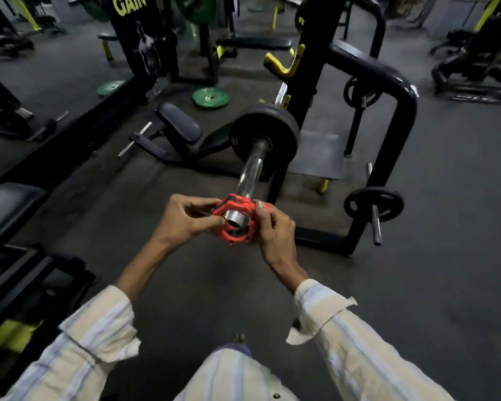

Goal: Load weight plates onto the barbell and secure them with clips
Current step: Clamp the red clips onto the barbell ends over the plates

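Note:
A chrome barbell sleeve points toward me, with a black weight plate seated at its far end by the rack. A red clip rings the very tip of the sleeve. My left hand pinches the clip's left side with fingers and thumb. On the clip's right side, my right hand grips it, thumb on top near its lever.
The black rack frame stands to the right, carrying small black plates on pegs. A padded bench lies left of the bar. Green plates lie on the floor beyond. Another bench pad sits at the left edge.

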